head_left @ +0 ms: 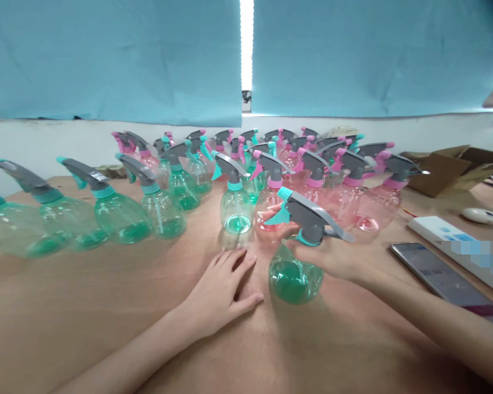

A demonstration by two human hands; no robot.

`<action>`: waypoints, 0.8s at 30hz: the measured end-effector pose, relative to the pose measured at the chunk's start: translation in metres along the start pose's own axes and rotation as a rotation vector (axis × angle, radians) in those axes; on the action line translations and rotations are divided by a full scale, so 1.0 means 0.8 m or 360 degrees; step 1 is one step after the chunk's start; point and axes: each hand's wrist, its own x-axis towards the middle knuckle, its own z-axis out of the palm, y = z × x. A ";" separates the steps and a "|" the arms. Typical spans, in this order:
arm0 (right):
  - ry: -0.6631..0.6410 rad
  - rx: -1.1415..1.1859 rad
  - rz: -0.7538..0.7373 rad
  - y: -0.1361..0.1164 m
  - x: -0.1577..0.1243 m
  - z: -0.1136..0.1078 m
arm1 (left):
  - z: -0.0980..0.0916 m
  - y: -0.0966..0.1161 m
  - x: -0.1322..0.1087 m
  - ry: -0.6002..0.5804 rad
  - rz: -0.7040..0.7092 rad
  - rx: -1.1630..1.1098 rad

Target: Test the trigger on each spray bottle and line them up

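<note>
Here, the right hand (332, 257) is closed around a green spray bottle (296, 280) near its neck, just right of the left hand (221, 285), which rests palm down on the table (119, 306), fingers loosely spread. The hands are apart. Beyond them stand pink bottles (370, 209) and other green bottles (122, 219); a phone (432, 280) lies farther right.

green spray bottle (296, 276) | translucent, gray-topped | roughly upright | held
</note>
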 end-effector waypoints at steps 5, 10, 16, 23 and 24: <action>-0.0005 0.0106 0.0076 -0.012 -0.002 -0.003 | 0.001 -0.001 0.000 0.0042 0.0012 0.0001; -0.0022 0.0238 0.0085 -0.024 -0.004 -0.006 | -0.001 0.000 0.001 -0.0001 0.0008 0.0005; -0.0135 0.0236 0.0026 -0.026 0.000 -0.006 | 0.002 -0.002 0.001 0.0035 0.0036 0.0000; 0.0042 -0.0100 -0.0049 -0.016 -0.001 -0.007 | 0.003 -0.002 0.000 0.0032 0.0042 0.0022; 0.0065 -0.0114 -0.0051 -0.013 -0.002 -0.006 | 0.003 -0.002 0.000 0.0033 0.0042 0.0022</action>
